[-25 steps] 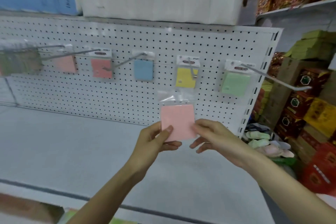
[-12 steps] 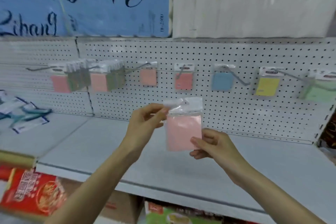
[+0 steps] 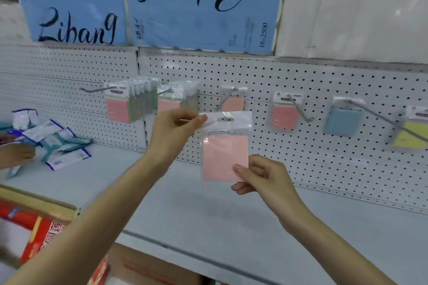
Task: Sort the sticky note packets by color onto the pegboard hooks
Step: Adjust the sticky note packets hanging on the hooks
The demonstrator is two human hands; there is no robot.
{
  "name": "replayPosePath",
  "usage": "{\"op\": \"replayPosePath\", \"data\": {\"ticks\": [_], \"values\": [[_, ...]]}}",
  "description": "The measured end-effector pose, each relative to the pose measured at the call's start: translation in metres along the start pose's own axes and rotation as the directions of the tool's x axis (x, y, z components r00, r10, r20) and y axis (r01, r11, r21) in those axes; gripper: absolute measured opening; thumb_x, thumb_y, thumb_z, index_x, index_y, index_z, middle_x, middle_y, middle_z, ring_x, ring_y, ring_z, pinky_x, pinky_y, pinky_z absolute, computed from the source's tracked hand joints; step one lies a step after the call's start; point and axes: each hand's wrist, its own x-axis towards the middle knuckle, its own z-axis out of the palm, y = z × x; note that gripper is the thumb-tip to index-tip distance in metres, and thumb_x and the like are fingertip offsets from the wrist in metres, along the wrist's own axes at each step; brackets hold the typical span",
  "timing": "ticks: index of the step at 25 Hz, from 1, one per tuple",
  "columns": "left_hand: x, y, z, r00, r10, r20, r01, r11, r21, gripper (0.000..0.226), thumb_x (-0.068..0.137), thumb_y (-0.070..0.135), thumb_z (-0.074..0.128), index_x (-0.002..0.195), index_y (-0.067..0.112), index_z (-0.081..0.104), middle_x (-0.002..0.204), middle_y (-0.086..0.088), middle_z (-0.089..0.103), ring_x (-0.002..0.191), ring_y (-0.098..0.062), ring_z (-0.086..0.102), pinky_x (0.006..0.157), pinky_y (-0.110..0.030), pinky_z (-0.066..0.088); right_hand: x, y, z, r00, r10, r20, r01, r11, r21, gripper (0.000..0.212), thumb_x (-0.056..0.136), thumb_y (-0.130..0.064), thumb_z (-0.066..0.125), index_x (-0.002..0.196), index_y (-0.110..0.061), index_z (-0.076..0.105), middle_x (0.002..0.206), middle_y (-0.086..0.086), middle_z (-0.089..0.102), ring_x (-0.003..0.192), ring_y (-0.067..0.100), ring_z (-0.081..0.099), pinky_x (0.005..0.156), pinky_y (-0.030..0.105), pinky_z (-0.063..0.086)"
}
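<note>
I hold a pale pink sticky note packet [image 3: 223, 155] upright in front of the white pegboard [image 3: 289, 81]. My left hand [image 3: 172, 133] pinches the left end of its clear hang tab. My right hand [image 3: 264, 176] grips its lower right corner. Behind it, hooks carry a light pink packet [image 3: 234, 103], a coral packet [image 3: 284, 117], a blue packet [image 3: 344, 120] and a yellow packet [image 3: 411, 134]. Further left hang two thick bunches of packets [image 3: 129, 99], [image 3: 178, 97].
A grey shelf [image 3: 208, 210] runs below the pegboard. Loose blue-and-white pouches [image 3: 55, 143] lie on it at the left, where another person's hand [image 3: 16, 154] reaches in. Blue tissue packs [image 3: 196, 2] sit above. Red boxes [image 3: 39, 236] stand below the shelf.
My view has swung left along the pegboard, so the green packet is out of frame and the bunches appeared. My left hand shifted from the packet's body up to its hang tab, raising the packet.
</note>
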Motion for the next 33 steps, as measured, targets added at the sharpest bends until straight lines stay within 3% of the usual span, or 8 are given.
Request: {"op": "replayPosePath", "data": {"ticks": [5,9,13,17,20,25,29,33], "values": [[0.036,-0.016,-0.012,0.999,0.037,-0.003,-0.037,0.999,0.015,0.013,0.082,0.018,0.07,0.072,0.011,0.07,0.075,-0.008,0.064,0.072,-0.015,0.057,0.088,-0.047,0.052,0.037,0.01,0.015,1.0,-0.023,-0.02,0.023,1.0,-0.005,0.025,0.087,-0.01,0.064,0.085,0.014,0.058,0.065,0.011,0.066,0.06,0.018,0.069,0.058,0.022,0.054],[0.053,-0.017,-0.016,0.998,0.05,0.05,-0.049,0.999,-0.011,0.012,0.082,0.018,0.07,0.071,0.012,0.069,0.074,-0.004,0.065,0.072,-0.012,0.058,0.085,-0.035,0.054,0.044,0.009,0.022,0.999,-0.03,-0.044,0.03,1.0,0.009,0.013,0.087,-0.011,0.064,0.08,0.0,0.067,0.063,0.005,0.069,0.061,0.019,0.069,0.061,0.024,0.056],[0.063,-0.026,-0.018,0.985,0.119,0.124,-0.127,0.99,0.061,0.013,0.081,0.02,0.071,0.07,0.014,0.068,0.069,-0.007,0.063,0.067,-0.015,0.053,0.067,-0.024,0.045,0.042,0.009,0.029,0.997,-0.017,-0.08,0.018,1.0,0.017,0.012,0.086,-0.013,0.065,0.076,-0.007,0.069,0.064,0.006,0.069,0.06,0.021,0.069,0.061,0.026,0.057],[0.073,-0.042,-0.012,0.98,0.138,0.146,-0.141,0.99,0.008,0.015,0.08,0.022,0.072,0.066,0.019,0.068,0.07,-0.006,0.062,0.069,-0.02,0.056,0.071,-0.032,0.047,0.043,0.016,0.035,0.989,0.012,-0.147,-0.01,1.0,0.012,0.012,0.087,-0.009,0.063,0.078,-0.005,0.069,0.062,0.006,0.068,0.058,0.019,0.068,0.06,0.026,0.057],[0.081,-0.051,-0.008,0.973,0.146,0.18,-0.145,0.989,-0.022,0.012,0.08,0.021,0.072,0.069,0.016,0.069,0.061,0.009,0.065,0.066,-0.01,0.059,0.076,-0.034,0.052,0.043,0.022,0.04,0.98,0.036,-0.195,-0.034,0.999,0.013,0.011,0.087,-0.008,0.061,0.081,-0.004,0.069,0.062,0.007,0.068,0.057,0.018,0.068,0.058,0.024,0.056],[0.087,-0.053,-0.007,0.958,0.215,0.191,-0.187,0.97,-0.155,0.011,0.079,0.014,0.073,0.069,0.016,0.068,0.06,0.014,0.064,0.062,-0.003,0.057,0.069,-0.021,0.045,0.039,0.013,0.041,0.972,-0.021,-0.233,0.018,1.0,-0.012,0.01,0.086,-0.007,0.062,0.078,-0.005,0.069,0.059,0.007,0.067,0.055,0.019,0.066,0.056,0.022,0.052],[0.081,-0.048,-0.014,0.948,0.262,0.181,-0.198,0.93,-0.31,0.009,0.075,0.016,0.07,0.067,0.02,0.069,0.065,0.01,0.067,0.065,-0.007,0.059,0.068,-0.021,0.049,0.033,0.005,0.048,0.969,-0.074,-0.236,0.069,0.997,-0.031,0.01,0.084,-0.005,0.063,0.076,-0.008,0.069,0.059,0.006,0.067,0.054,0.019,0.066,0.055,0.02,0.051],[0.084,-0.041,-0.013,0.953,0.229,0.197,-0.183,0.957,-0.226,0.015,0.081,0.012,0.07,0.068,0.018,0.068,0.068,0.005,0.067,0.068,-0.011,0.059,0.073,-0.033,0.053,0.034,0.005,0.052,0.966,-0.045,-0.255,0.048,0.999,0.006,0.01,0.085,-0.008,0.061,0.079,-0.007,0.069,0.058,0.009,0.067,0.054,0.019,0.066,0.056,0.021,0.053]]}}
